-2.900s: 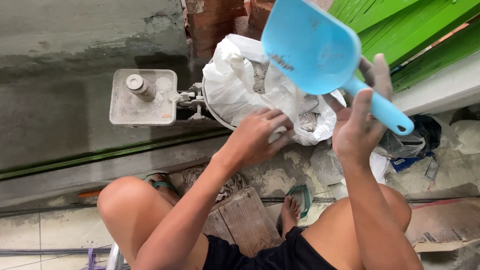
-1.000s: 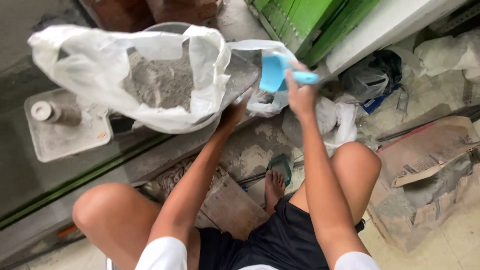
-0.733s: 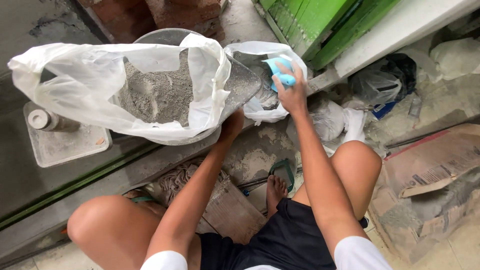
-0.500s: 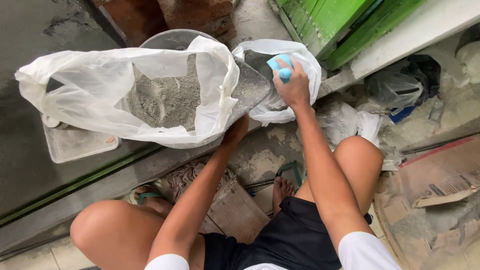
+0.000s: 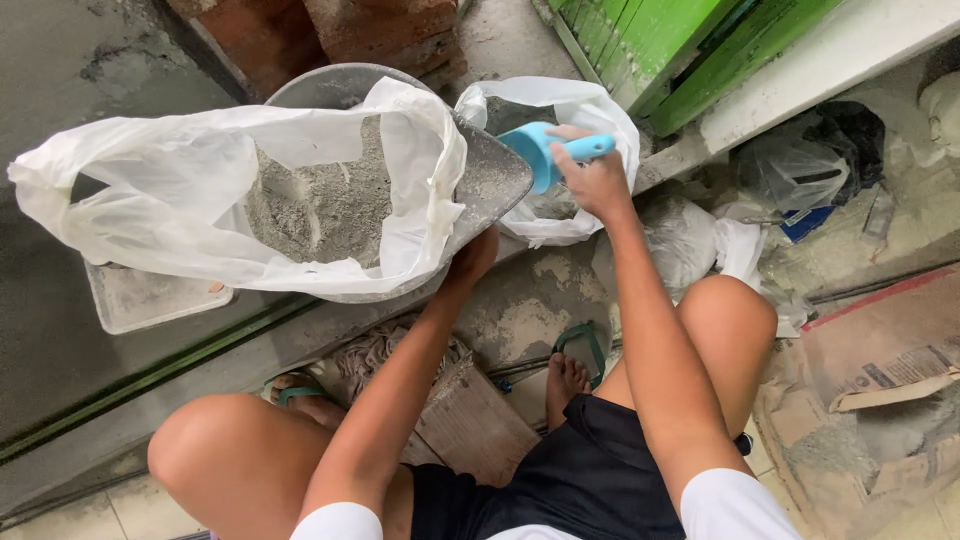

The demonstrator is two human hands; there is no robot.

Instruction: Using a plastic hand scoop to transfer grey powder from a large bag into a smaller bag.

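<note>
A dusty concrete floor (image 5: 520, 300) carries a grey tray (image 5: 150, 300), red bricks (image 5: 380, 30) and torn paper sack (image 5: 880, 360).

At your ten o'clock a big white plastic bag (image 5: 200, 190) lies open over a grey metal bowl (image 5: 490, 180), grey powder inside it. At your one o'clock a smaller white plastic bag (image 5: 560, 110) sits open just beside the bowl. At three o'clock lie crumpled clear and white bags (image 5: 700, 240). At four o'clock a torn brown paper sack (image 5: 880, 350) with a red edge and dark print lies flat, spilling grey powder.
</note>
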